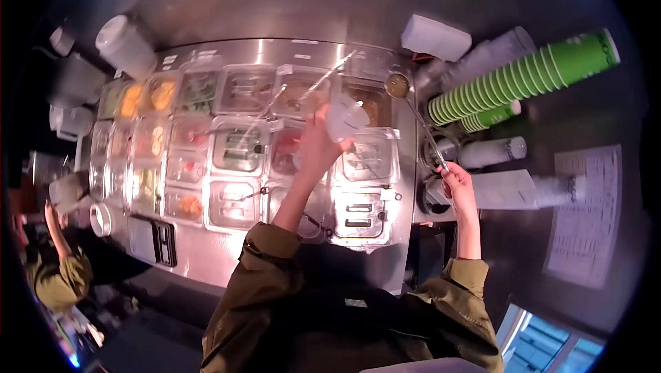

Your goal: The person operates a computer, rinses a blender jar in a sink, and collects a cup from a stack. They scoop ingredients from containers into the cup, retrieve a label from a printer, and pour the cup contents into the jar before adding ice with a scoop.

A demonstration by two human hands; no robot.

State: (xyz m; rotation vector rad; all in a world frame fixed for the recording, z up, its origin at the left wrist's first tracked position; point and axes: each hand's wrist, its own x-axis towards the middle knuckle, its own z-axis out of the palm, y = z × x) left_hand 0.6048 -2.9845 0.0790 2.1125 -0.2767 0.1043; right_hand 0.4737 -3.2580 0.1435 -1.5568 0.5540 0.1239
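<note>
My left hand (pixel 325 144) is closed round a small white cup (pixel 347 119), tilted above the clear food containers. Under and behind the cup is an open container of brownish contents (pixel 375 108). To the right, my right hand (pixel 457 181) grips the handle of a long metal ladle (pixel 430 137). The ladle's round bowl (pixel 397 85) is up at the container's right edge and looks filled with something brownish. Printing shows faintly on the cup; what is inside it cannot be made out.
Rows of lidded containers (pixel 239 147) fill the steel counter. Stacked green cups (pixel 516 78) lie at the right, near a printed sheet (pixel 585 214). A black scale (pixel 153 241) sits front left. Another person's hand (pixel 52 216) and sleeve show at far left.
</note>
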